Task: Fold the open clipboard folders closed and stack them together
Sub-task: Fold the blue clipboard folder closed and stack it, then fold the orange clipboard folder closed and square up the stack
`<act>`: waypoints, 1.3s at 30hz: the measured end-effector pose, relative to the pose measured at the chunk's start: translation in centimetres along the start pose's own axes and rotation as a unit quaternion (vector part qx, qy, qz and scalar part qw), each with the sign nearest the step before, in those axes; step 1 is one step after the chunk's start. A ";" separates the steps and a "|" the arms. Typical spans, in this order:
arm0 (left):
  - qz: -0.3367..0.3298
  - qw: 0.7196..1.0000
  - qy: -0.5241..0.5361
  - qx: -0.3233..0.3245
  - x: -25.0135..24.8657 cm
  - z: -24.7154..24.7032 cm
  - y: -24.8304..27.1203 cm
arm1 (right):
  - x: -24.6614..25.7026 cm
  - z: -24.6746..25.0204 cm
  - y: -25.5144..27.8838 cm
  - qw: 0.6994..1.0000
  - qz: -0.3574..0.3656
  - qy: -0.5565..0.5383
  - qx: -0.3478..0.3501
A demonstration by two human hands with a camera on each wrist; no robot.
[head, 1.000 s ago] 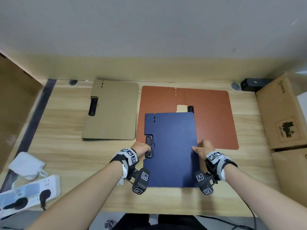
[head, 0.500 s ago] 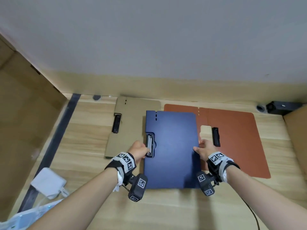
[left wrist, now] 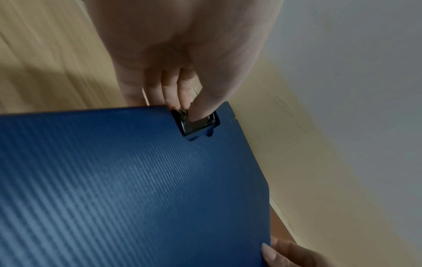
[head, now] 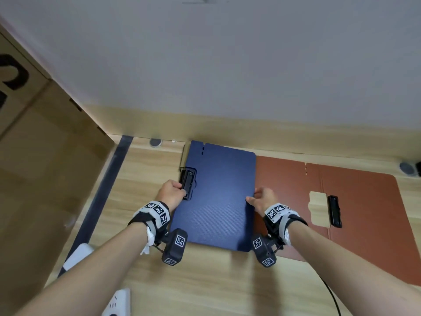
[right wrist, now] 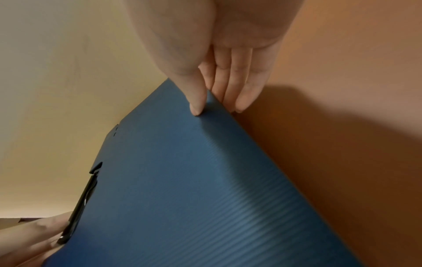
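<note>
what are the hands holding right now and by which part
Both hold the closed blue folder. The left hand pinches its left edge, thumb on the black clip. The right hand pinches the right edge, thumb on top and fingers underneath.

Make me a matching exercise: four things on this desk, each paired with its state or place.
1. blue folder
2. brown folder
3. left hand
4. right hand

a. lies open, flat
b. pinches the clip edge
c. closed, held by both hands
d. grips the plain long edge

Pairs: 1-c, 2-a, 3-b, 4-d
</note>
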State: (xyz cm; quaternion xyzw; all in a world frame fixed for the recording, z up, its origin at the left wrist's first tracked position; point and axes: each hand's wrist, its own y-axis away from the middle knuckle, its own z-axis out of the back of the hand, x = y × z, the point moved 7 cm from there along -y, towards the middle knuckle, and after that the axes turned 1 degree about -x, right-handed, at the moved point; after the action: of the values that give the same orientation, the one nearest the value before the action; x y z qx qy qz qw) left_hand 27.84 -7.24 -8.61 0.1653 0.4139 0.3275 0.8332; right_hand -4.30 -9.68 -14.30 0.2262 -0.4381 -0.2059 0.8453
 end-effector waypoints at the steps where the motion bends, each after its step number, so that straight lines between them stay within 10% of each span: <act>1: 0.000 1.000 0.000 -0.006 0.1 0.2 -0.5 | 0.4 -0.3 -0.2 1.000 0.005 0.014 0.001; 24: -0.109 0.988 -0.060 -0.088 -3.0 -0.4 1.8 | -1.8 5.0 1.7 0.985 0.089 0.124 -0.078; 39: -0.114 0.965 -0.105 0.213 -2.8 -18.9 14.3 | -17.2 14.8 8.8 0.976 -0.004 0.191 -0.100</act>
State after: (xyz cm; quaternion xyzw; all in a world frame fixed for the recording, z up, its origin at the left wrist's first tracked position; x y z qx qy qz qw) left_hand 5.69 1.41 -10.54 0.3243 0.4000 0.1151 0.8495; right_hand -24.51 3.87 -12.88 0.1780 -0.2446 -0.2052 0.9308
